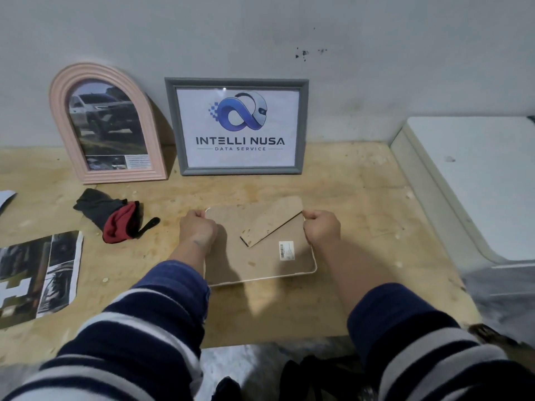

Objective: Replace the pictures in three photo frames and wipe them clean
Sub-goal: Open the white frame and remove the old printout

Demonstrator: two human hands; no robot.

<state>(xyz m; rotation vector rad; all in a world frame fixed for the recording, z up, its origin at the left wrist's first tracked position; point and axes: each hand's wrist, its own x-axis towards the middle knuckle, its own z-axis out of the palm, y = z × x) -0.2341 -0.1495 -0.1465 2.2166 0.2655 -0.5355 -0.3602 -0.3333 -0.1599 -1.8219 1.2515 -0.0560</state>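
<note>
Both hands, the left hand and the right hand, pinch the far corners of the white frame, face down near the counter's front edge, long axis spanning evenly between them

A white appliance stands right of the plywood table, against a grey wall.

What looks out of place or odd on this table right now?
The white frame lies face down, its stand flap sticking up. A crumpled black and red cloth sits left of it, and a cut-out printed picture overhangs the table edge.
</note>
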